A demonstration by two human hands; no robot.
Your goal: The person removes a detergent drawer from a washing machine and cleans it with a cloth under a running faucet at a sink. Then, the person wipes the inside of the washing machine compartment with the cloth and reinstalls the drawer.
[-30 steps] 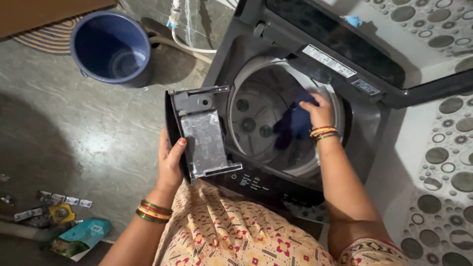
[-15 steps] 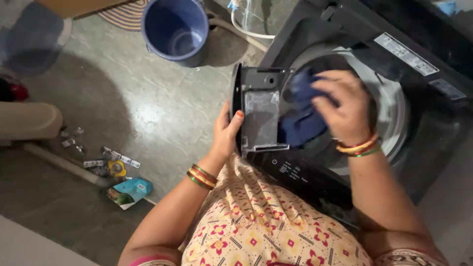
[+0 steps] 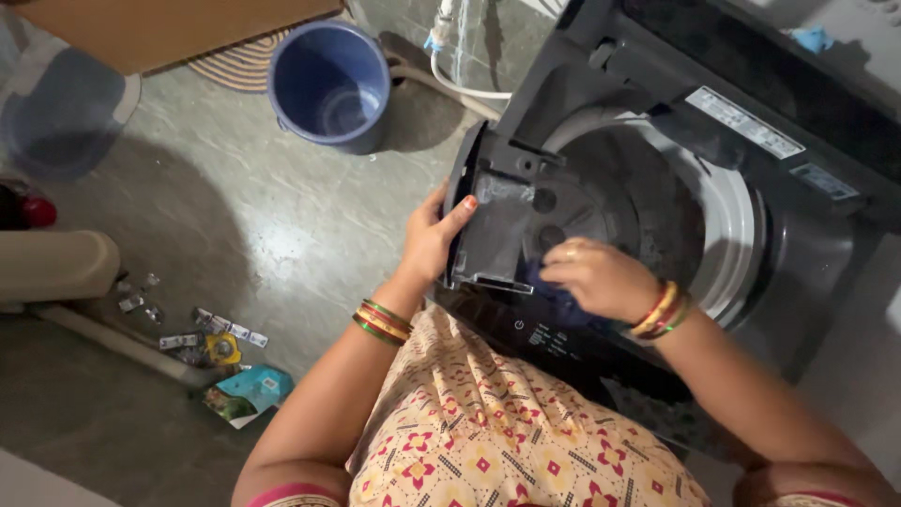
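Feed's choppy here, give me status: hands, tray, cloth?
Left hand grips grey tray, held over washer front edge. Right hand closed on blue cloth by tray's lower end. Drum open, nothing blocking.

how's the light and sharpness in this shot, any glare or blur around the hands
Head view: light is dim and uneven, with a pale glare patch on the floor and a broad shadow left of it; the washer drum is dark inside. The right hand looks slightly soft over the blue cloth, while the left hand gripping the grey tray is sharper.
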